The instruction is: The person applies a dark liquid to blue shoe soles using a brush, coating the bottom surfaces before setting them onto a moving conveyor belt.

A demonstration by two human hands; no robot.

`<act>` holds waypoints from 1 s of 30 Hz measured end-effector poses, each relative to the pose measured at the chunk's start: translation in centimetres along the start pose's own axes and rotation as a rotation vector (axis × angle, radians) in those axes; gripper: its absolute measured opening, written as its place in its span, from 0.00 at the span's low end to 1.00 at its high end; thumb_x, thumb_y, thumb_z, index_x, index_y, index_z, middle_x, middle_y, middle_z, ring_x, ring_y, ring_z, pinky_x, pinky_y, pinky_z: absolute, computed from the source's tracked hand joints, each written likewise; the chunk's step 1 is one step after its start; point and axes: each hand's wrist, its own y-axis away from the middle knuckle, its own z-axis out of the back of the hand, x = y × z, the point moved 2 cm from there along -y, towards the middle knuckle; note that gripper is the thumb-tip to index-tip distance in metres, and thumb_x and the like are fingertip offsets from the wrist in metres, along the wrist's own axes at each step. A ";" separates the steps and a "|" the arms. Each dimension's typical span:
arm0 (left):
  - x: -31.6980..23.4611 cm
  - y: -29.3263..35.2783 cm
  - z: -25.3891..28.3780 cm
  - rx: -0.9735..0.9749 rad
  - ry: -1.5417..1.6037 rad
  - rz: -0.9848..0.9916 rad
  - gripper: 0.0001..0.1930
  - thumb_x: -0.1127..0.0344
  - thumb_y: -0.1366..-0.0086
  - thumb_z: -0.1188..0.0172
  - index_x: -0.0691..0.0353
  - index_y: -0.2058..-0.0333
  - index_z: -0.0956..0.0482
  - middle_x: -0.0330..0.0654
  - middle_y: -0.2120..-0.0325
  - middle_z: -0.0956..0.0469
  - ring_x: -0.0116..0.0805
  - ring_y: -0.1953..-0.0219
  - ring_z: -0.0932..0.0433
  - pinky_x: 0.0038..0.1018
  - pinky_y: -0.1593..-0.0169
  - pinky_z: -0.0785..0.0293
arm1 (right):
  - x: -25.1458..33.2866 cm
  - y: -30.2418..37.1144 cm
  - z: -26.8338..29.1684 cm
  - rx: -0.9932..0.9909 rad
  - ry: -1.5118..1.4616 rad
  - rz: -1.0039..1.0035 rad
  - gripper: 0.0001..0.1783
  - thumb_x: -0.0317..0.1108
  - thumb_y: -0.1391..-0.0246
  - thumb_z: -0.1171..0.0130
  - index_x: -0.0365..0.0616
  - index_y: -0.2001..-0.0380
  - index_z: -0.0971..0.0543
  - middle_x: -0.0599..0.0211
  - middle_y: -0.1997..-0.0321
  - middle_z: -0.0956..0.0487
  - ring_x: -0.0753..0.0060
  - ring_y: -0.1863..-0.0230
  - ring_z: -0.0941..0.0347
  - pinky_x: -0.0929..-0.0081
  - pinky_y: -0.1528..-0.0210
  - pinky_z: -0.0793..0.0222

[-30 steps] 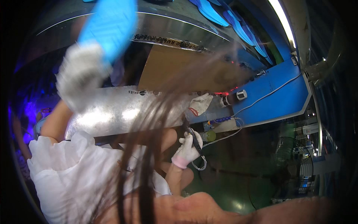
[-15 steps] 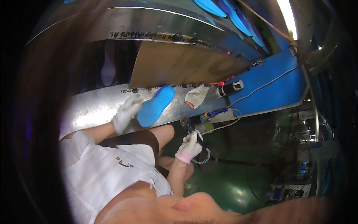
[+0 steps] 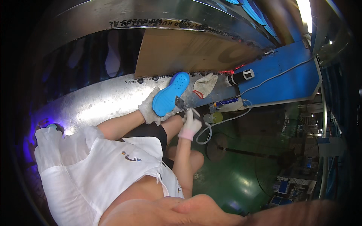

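A bright blue shoe sole point(image 3: 164, 100) is held tilted above the metal ledge by my left hand point(image 3: 148, 108), in a whitish glove. That hand grips the sole's wider end from the left and beneath, so some fingers are hidden. My right hand point(image 3: 191, 125), gloved in white with a pink cuff, is closed round a small dark-headed brush point(image 3: 181, 103). The brush head is at the right edge of the sole; whether it touches cannot be made out. A thin white hose point(image 3: 203, 137) loops beside the right hand.
On the metal ledge point(image 3: 94, 92) lie a white glove with a red cuff point(image 3: 205, 86) and a black-and-white cylinder point(image 3: 241, 77). Behind stands brown cardboard point(image 3: 188, 52). Pale soles point(image 3: 112, 60) sit on a dark belt. A yellow-green round container point(image 3: 215, 118) is below the ledge's right part.
My right hand has risen with the brush up to the sole. The left hand and sole have shifted slightly right in the picture. The whole view has also moved a little.
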 end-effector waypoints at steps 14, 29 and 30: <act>4.4 1.3 -6.7 0.022 -0.116 -0.146 0.41 0.30 0.36 0.46 0.58 0.38 0.31 0.50 0.46 0.23 0.45 0.49 0.20 0.44 0.43 0.22 | 9.7 3.4 -1.3 0.049 0.485 0.757 0.09 0.27 0.50 0.30 0.41 0.64 0.17 0.57 0.67 0.18 0.57 0.68 0.22 0.64 0.62 0.25; 5.2 1.4 -8.5 0.225 0.007 -0.237 0.42 0.29 0.35 0.50 0.60 0.36 0.33 0.55 0.45 0.24 0.52 0.48 0.22 0.48 0.40 0.26 | 11.7 9.1 -1.2 0.284 0.335 0.716 0.10 0.23 0.51 0.31 0.38 0.62 0.16 0.61 0.65 0.16 0.67 0.66 0.20 0.72 0.60 0.25; 4.8 1.2 -8.1 0.216 0.050 -0.227 0.42 0.30 0.34 0.50 0.61 0.36 0.34 0.54 0.44 0.25 0.52 0.48 0.22 0.49 0.40 0.26 | 10.9 7.8 -0.6 0.241 0.217 0.447 0.10 0.22 0.49 0.33 0.36 0.61 0.16 0.63 0.64 0.16 0.71 0.65 0.21 0.74 0.59 0.26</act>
